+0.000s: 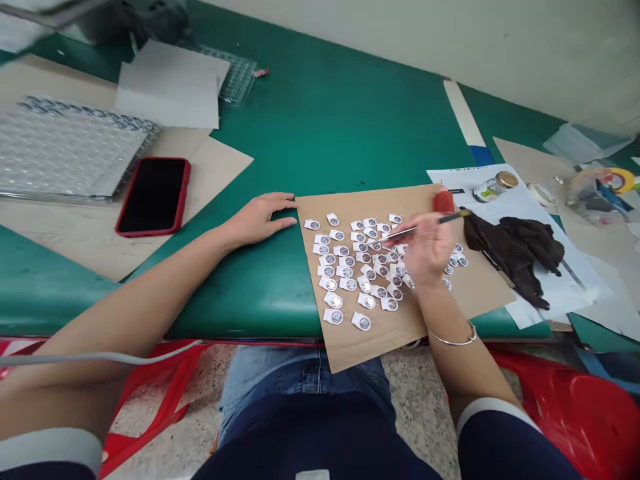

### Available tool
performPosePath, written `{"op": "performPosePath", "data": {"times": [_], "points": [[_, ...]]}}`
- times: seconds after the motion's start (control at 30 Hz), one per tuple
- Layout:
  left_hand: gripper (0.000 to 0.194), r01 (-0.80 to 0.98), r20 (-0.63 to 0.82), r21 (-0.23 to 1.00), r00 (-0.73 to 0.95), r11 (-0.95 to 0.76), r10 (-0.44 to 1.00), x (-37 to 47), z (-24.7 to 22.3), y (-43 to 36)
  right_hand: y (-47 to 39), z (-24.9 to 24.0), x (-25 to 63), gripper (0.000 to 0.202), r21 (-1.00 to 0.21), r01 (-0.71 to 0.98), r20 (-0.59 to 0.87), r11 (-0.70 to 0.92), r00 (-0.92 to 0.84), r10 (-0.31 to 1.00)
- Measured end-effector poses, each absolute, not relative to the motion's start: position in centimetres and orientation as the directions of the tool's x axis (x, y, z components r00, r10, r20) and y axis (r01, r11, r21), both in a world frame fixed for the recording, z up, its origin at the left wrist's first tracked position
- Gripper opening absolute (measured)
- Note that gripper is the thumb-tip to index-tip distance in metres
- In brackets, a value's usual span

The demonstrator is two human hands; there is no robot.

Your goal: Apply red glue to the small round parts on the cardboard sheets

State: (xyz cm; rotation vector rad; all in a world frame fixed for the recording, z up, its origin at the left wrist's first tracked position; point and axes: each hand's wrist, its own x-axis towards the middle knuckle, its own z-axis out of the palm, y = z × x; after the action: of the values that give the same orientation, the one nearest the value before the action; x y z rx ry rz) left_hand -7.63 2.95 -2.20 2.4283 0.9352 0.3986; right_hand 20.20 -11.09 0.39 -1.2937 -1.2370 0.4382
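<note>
My right hand (pixel 429 250) is closed round a thin paintbrush (pixel 404 231), its bristle end pointing up to the right. The brush's other, pointed end is over the small white tags with round dark-and-silver faces (pixel 334 301); whether it touches one I cannot tell. Several such tags lie in loose rows on a brown cardboard sheet (pixel 345 350), some hidden under my right hand. My left hand (pixel 260 219) rests on the green table with fingers stretched, fingertips at the sheet's left edge, holding nothing. A reddish-brown cylinder (pixel 443 201) stands just beyond my right hand.
To the right, a dark cloth (pixel 520 250) and a small gold-lidded jar (pixel 495 187) lie on white paper (pixel 540 200). At left are a red-cased phone (pixel 154 197), a clear bubbled plastic pack (pixel 65 150) and grey card (pixel 170 80). A white cable (pixel 100 359) crosses my left arm.
</note>
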Motion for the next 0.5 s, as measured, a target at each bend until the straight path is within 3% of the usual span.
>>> {"op": "performPosePath", "data": {"times": [0.07, 0.13, 0.2, 0.27, 0.37, 0.5], "points": [[0.048, 0.531, 0.158, 0.618, 0.639, -0.58, 0.753, -8.0, -1.7, 3.0, -10.7, 1.4, 22.2, 0.034, -0.894, 0.328, 0.445, 0.305, 0.562, 0.698], [0.039, 0.506, 0.226, 0.701, 0.51, -0.502, 0.83, -8.3, -0.7, 2.8, -10.6, 2.4, 24.9, 0.041, -0.889, 0.434, 0.41, 0.15, 0.605, 0.683], [0.041, 0.513, 0.262, 0.686, 0.488, -0.516, 0.833, -8.6, 0.7, 2.4, -10.9, 3.1, 28.3, 0.047, -0.711, 0.689, 0.383, -0.142, 0.548, 0.744], [0.05, 0.51, 0.311, 0.666, 0.473, -0.545, 0.824, -8.6, 2.3, 1.5, -11.5, 3.3, 31.9, 0.037, -0.583, 0.766, 0.412, -0.271, 0.565, 0.715], [0.051, 0.511, 0.301, 0.667, 0.481, -0.543, 0.823, -8.7, 4.1, -1.1, -12.8, 2.8, 37.3, 0.036, -0.137, 0.768, 0.363, -0.625, 0.626, 0.69], [0.044, 0.593, 0.063, 0.629, 0.606, -0.503, 0.793, -9.4, 4.4, -6.5, -14.2, 2.1, 41.9, 0.039, -0.062, 0.705, 0.392, -0.707, 0.668, 0.632]]}}
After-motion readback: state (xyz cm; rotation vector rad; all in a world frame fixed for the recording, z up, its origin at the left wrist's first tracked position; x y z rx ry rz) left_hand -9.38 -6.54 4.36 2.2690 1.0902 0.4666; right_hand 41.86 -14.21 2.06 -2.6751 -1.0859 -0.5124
